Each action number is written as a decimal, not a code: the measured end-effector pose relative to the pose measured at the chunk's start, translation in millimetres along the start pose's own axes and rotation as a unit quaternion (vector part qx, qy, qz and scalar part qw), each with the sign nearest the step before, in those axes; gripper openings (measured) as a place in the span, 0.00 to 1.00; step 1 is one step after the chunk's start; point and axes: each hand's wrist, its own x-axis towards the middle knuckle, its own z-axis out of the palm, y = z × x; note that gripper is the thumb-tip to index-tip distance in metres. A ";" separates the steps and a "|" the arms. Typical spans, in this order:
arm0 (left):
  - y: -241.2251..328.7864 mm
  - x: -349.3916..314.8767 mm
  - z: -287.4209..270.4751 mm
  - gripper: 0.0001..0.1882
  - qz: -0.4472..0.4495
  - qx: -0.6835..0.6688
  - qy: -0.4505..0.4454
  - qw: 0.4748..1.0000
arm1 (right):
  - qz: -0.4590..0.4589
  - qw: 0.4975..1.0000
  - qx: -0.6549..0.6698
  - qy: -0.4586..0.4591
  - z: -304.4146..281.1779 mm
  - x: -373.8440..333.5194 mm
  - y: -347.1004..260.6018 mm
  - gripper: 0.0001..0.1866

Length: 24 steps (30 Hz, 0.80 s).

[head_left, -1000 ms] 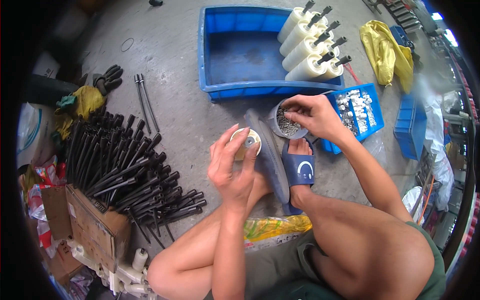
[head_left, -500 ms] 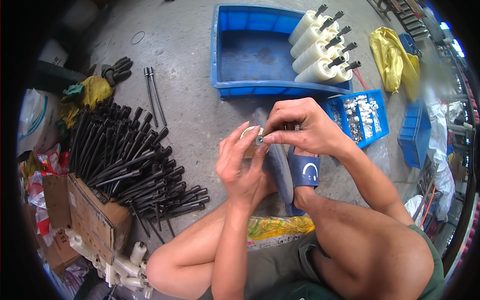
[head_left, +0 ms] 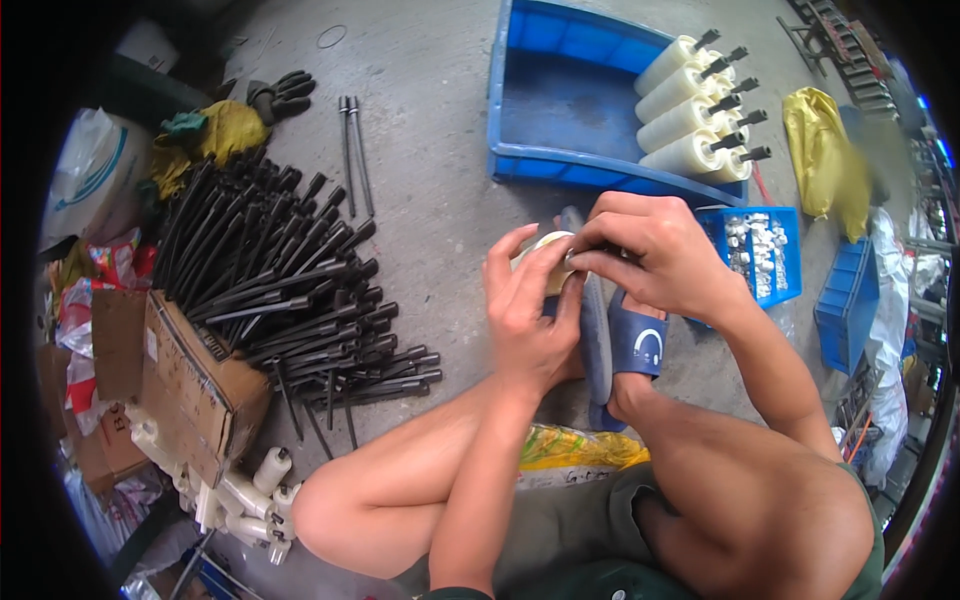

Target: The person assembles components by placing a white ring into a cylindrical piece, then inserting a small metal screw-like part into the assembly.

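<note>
- The left hand (head_left: 530,320) has its fingers wrapped around a cream roller (head_left: 551,241), which is held above the floor in front of the crossed legs.
- The right hand (head_left: 660,250) meets it at the roller's end, thumb and fingers drawn together; whether they grip a small part cannot be told.
- Just below are a blue sandal (head_left: 637,341) with a white curved mark and a yellow plastic packet (head_left: 585,449) by the shorts.
- The grey concrete floor (head_left: 430,170) is scuffed and spotted.
- A blue bin (head_left: 560,154) sits ahead, with pale rollers (head_left: 685,120) carrying black stubs grouped along its right edge.
- Near the bin's lower right corner, a blue divided tray (head_left: 793,230) holds white fittings (head_left: 765,255).
- Farther right lie a yellow sack (head_left: 812,145) and a blue crate (head_left: 846,305).
- On the left, black rods (head_left: 270,270) fan out behind a cardboard box (head_left: 195,390); more pale rollers (head_left: 245,495) lie below it.
- Beyond the rods are a dark glove (head_left: 280,96) and two separate rods (head_left: 355,155).
- Dark printed lettering shows on the box; the packet's print is too small to read.
</note>
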 end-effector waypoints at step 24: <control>4.9 4.9 0.3 0.20 -0.047 0.047 0.047 0.997 | -0.015 0.989 -0.140 0.053 25.5 -1.5 -27.8 0.12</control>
